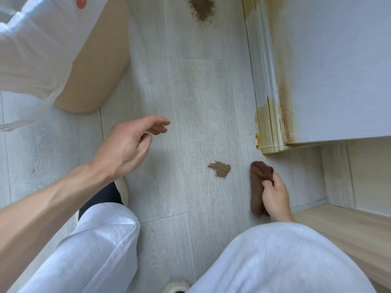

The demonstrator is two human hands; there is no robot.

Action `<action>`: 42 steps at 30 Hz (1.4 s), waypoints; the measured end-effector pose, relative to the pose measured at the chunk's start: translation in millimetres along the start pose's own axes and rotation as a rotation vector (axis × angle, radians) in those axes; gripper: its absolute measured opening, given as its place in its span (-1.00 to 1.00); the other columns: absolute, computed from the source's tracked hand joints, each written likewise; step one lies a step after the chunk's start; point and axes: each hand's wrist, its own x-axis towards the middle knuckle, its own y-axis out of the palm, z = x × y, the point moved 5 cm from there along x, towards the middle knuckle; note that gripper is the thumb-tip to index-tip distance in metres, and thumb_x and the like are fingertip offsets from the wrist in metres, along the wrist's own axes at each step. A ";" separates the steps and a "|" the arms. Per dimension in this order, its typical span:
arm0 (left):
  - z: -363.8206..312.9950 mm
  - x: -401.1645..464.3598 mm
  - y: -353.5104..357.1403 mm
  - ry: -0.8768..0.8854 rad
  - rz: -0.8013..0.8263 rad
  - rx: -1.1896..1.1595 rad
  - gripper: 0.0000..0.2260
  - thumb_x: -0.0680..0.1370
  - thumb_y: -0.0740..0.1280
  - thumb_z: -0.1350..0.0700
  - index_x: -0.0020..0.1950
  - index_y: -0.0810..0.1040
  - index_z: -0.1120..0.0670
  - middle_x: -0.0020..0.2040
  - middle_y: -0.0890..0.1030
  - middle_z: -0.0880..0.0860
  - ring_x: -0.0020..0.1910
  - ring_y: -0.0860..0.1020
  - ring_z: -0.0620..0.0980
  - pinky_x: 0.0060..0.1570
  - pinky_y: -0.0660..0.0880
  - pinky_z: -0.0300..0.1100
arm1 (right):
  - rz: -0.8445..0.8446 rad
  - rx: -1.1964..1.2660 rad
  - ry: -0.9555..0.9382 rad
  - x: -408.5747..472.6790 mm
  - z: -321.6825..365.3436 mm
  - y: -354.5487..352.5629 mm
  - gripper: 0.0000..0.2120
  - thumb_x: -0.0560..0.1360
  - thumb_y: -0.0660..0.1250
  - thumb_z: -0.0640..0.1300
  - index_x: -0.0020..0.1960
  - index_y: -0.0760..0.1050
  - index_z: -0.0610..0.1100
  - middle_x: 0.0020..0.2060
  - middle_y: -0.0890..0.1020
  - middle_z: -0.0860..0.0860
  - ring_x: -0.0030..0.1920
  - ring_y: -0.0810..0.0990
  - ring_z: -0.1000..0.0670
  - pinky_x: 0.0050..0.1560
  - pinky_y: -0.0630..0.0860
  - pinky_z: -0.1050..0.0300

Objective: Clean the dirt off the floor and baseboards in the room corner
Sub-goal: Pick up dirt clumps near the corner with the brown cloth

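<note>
A small pile of brown dirt (219,169) lies on the pale plank floor (201,92) in front of me. A larger dirt pile (202,7) sits at the top edge. The white baseboard (266,77) along the right wall carries yellow-brown stains, heaviest at its corner end (267,132). My right hand (275,197) is shut on a brown cloth (258,187) that touches the floor just right of the small pile, below the baseboard corner. My left hand (131,146) hovers above the floor to the left, fingers loosely spread, holding nothing.
My knees in white trousers (275,261) fill the bottom of the view. Another person's leg and white garment (95,60) occupy the upper left. A wooden ledge (349,229) runs at the lower right, beside a recess in the wall.
</note>
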 end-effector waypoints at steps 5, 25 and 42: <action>4.2 -3.9 0.8 0.000 0.004 0.002 -0.48 0.55 0.18 0.43 0.36 0.55 -0.04 0.13 0.68 -0.14 0.16 0.60 -0.21 0.25 0.49 -0.21 | 0.034 0.089 0.037 -10.3 20.6 47.7 -0.82 0.66 0.19 -0.17 0.20 0.50 -0.04 -0.07 0.63 0.07 -0.03 0.60 0.01 -0.11 0.41 0.09; 8.3 -8.4 -5.7 0.013 -0.011 -0.011 -0.49 0.53 0.16 0.37 0.36 0.54 -0.06 0.13 0.68 -0.15 0.14 0.61 -0.19 0.21 0.50 -0.20 | -0.038 0.030 0.011 1.1 48.2 32.9 -0.72 0.58 0.34 -0.06 0.29 0.53 0.01 -0.12 0.65 0.12 0.06 0.64 -0.06 0.17 0.51 -0.02; 10.3 -9.0 -11.4 -0.012 -0.022 -0.037 -0.51 0.52 0.13 0.30 0.36 0.55 -0.03 0.12 0.68 -0.12 0.13 0.61 -0.15 0.19 0.45 -0.36 | 0.252 -0.776 -0.596 -16.2 86.0 82.9 -0.13 0.45 0.48 0.01 0.63 0.12 0.18 0.56 0.11 -0.04 0.43 0.23 -0.13 0.24 0.56 -0.12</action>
